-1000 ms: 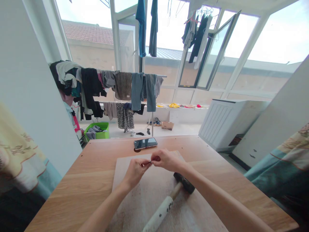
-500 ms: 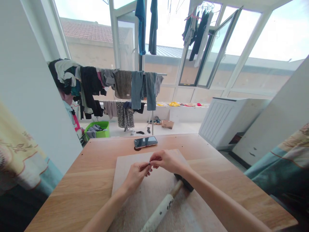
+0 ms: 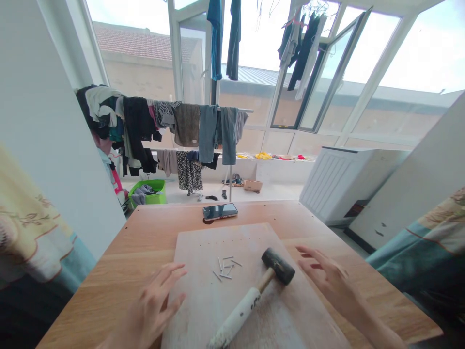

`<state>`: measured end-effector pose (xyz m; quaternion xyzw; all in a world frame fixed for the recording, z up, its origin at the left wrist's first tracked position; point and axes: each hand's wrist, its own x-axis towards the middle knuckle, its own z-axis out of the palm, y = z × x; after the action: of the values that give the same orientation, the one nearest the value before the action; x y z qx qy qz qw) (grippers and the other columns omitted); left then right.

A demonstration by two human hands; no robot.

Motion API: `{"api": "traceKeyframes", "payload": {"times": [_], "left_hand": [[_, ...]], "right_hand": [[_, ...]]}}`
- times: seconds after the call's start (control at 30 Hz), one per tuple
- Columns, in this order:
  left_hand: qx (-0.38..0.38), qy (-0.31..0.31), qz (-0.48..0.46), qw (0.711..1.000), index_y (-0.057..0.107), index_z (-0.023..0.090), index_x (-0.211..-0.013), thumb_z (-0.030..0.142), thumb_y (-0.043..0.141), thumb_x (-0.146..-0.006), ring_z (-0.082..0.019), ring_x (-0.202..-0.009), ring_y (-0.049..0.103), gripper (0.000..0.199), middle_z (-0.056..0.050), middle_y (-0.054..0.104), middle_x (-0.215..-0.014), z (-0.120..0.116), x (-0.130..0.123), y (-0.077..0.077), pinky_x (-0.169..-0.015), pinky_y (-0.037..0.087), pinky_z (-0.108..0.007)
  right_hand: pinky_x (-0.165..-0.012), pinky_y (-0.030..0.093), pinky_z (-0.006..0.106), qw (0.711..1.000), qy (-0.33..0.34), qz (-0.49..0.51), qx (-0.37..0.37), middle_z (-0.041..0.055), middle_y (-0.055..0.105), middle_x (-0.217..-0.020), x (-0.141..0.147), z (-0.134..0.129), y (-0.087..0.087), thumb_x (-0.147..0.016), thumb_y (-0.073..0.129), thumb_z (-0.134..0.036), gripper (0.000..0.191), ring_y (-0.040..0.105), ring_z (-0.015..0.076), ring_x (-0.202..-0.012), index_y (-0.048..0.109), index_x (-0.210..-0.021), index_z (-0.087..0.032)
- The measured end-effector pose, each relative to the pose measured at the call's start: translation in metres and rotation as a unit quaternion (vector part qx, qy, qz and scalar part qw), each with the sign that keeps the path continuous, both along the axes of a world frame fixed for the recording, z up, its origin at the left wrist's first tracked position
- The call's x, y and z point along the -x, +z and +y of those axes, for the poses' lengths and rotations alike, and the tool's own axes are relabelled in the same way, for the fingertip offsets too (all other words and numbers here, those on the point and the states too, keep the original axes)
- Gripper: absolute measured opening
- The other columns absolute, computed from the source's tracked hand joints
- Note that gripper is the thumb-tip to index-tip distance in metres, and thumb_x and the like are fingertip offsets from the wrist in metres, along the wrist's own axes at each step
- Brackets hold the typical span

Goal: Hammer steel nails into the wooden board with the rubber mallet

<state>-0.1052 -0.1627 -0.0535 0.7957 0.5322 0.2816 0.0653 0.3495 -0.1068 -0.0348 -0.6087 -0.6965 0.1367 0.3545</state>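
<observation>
My left hand (image 3: 154,298) is at the left edge of a pale wooden board (image 3: 203,305), fingers apart and holding nothing. On the other side, my right hand (image 3: 321,269) is open over the table to the right of the board, also with nothing in it. Several nails (image 3: 225,267) lie loosely in a small heap on the board between the hands. A mallet with a black head (image 3: 278,266) and a white-wrapped handle (image 3: 240,312) rests slantwise on the board, its head nearest my right hand. Small dark dots run in a row near the board's far edge.
The board lies on a wooden table (image 3: 119,271). Beyond it, near the far edge, is a phone (image 3: 220,211). Behind the table stand a clothes rack with laundry (image 3: 187,126), a green basket (image 3: 159,198) and a white ribbed cabinet-like box (image 3: 330,179). Curtains hang at both sides.
My hands have parted from their pinch over the board, left hand to the left, right hand to the right, and both have opened. The nails and the mallet head now show uncovered.
</observation>
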Motion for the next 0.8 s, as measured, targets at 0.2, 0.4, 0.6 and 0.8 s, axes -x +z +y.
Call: {"api": "traceKeyframes", "payload": {"times": [0.2, 0.4, 0.6, 0.8], "left_hand": [[-0.093, -0.024, 0.026, 0.995, 0.059, 0.035, -0.133, 0.044, 0.06, -0.093, -0.019, -0.113, 0.07, 0.041, 0.001, 0.07, -0.129, -0.04, 0.025, -0.042, -0.097, 0.057, -0.026], [-0.094, 0.057, 0.022, 0.994, 0.06, 0.037, -0.131, 0.05, 0.057, -0.094, -0.019, -0.114, 0.069, 0.039, 0.004, 0.071, -0.127, -0.044, 0.041, -0.048, -0.099, 0.056, -0.028], [-0.062, 0.181, 0.0, 0.981, 0.068, 0.03, -0.122, 0.056, 0.046, -0.097, -0.023, -0.123, 0.064, 0.042, -0.001, 0.064, -0.138, -0.065, 0.104, -0.051, -0.109, 0.048, -0.035], [-0.061, 0.308, 0.044, 0.948, 0.068, 0.033, -0.117, 0.065, 0.037, -0.095, -0.02, -0.118, 0.067, 0.049, 0.006, 0.063, -0.138, -0.079, 0.165, -0.047, -0.105, 0.053, -0.032]], "right_hand": [[-0.104, 0.054, 0.048, 0.993, -0.02, -0.115, 0.012, 0.0117, 0.073, -0.124, -0.02, -0.046, -0.057, -0.09, 0.053, -0.049, 0.047, 0.065, 0.0325, -0.121, 0.07, -0.123, -0.02], [-0.108, 0.05, 0.05, 0.986, 0.018, -0.165, 0.016, 0.0113, 0.064, -0.14, 0.014, -0.049, -0.049, -0.097, 0.046, -0.047, 0.051, 0.057, 0.0317, -0.132, 0.063, -0.137, -0.02], [-0.113, 0.045, 0.051, 0.975, 0.134, -0.172, 0.05, 0.0126, 0.055, -0.148, 0.084, -0.05, -0.039, -0.096, 0.053, -0.046, 0.056, 0.045, 0.0347, -0.141, 0.056, -0.145, -0.02], [-0.121, 0.028, 0.058, 0.946, 0.265, -0.132, 0.134, 0.0071, 0.044, -0.156, 0.152, -0.037, -0.022, -0.098, 0.05, -0.046, 0.059, 0.029, 0.0342, -0.15, 0.045, -0.152, -0.024]]}}
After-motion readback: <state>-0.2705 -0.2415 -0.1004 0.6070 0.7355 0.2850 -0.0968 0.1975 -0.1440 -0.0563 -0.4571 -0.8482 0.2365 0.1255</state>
